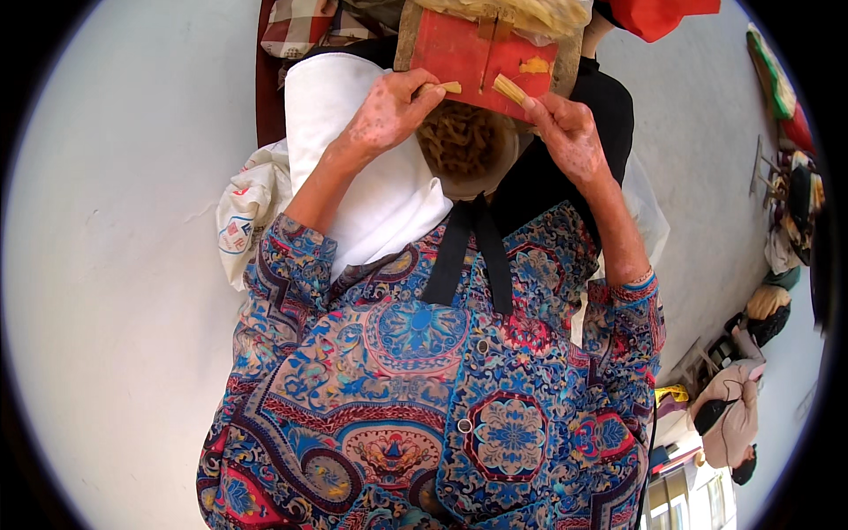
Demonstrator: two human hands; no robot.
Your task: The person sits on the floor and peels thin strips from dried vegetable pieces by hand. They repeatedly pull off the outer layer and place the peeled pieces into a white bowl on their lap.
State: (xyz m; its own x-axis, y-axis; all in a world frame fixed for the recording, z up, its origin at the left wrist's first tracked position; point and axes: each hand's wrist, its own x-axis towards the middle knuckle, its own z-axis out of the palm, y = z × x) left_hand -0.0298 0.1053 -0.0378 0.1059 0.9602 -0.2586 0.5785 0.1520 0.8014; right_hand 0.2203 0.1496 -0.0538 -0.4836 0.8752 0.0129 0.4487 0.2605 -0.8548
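My left hand (393, 110) is closed, pinching a short pale-yellow stick-like piece (452, 87) whose end points right. Across from it, my right hand (570, 132) grips a ridged pale-yellow piece (509, 89) that leans up and left. The two pieces are apart, both over the near part of a red board (442, 49). A narrow upright strip (486, 62) stands at the board's middle, and a small yellow scrap (534, 65) lies to its right. Below the board, a white tub (510, 163) holds many tan-brown pieces (459, 141).
Clear plastic with long pale-yellow sticks (521, 12) lies at the board's far end. White cloth (331, 97) covers my left thigh, beside a white printed bag (252, 212). A red item (658, 16) is at the far right. Another person (729, 397) sits off to the right.
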